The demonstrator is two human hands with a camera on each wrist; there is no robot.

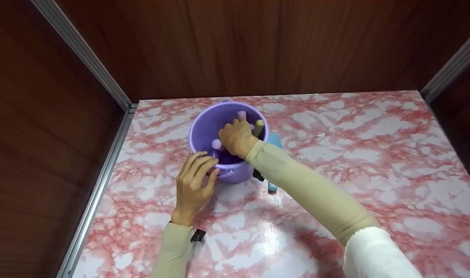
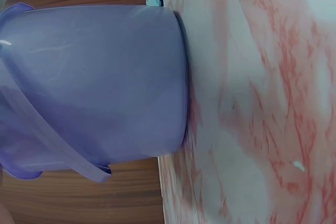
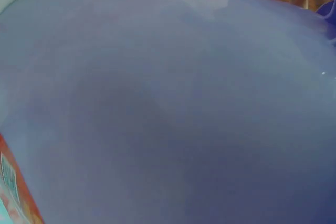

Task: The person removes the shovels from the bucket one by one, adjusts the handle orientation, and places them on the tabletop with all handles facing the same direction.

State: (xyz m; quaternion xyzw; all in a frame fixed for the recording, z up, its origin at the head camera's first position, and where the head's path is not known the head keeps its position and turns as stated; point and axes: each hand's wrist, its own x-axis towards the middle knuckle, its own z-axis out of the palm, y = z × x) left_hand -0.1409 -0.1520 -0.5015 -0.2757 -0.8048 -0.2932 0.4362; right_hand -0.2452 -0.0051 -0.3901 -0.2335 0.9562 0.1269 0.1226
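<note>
A purple bucket [image 1: 238,177] stands upright on the marbled surface. My left hand [image 1: 192,185] grips its near-left rim, fingertips over the edge and thumb against the outside by the carrying handle [image 2: 55,137]. My right hand [image 1: 236,137] reaches down inside, knuckles up and fingers bent. Around it the ends of a yellow-green handle [image 1: 258,127], a pink handle [image 1: 241,115] and a pale purple handle [image 1: 217,144] stick up. The right fingertips are hidden, and I cannot tell whether they hold anything. In the right wrist view the bucket's wall [image 3: 168,103] fills most of the picture.
A light blue item [image 1: 275,139] lies just right of the bucket, its handle [image 1: 272,186] pointing toward me. Dark brown wood panels [image 1: 258,46] with metal edge strips [image 1: 92,197] enclose the red-and-white surface [image 1: 366,154] at the back and sides.
</note>
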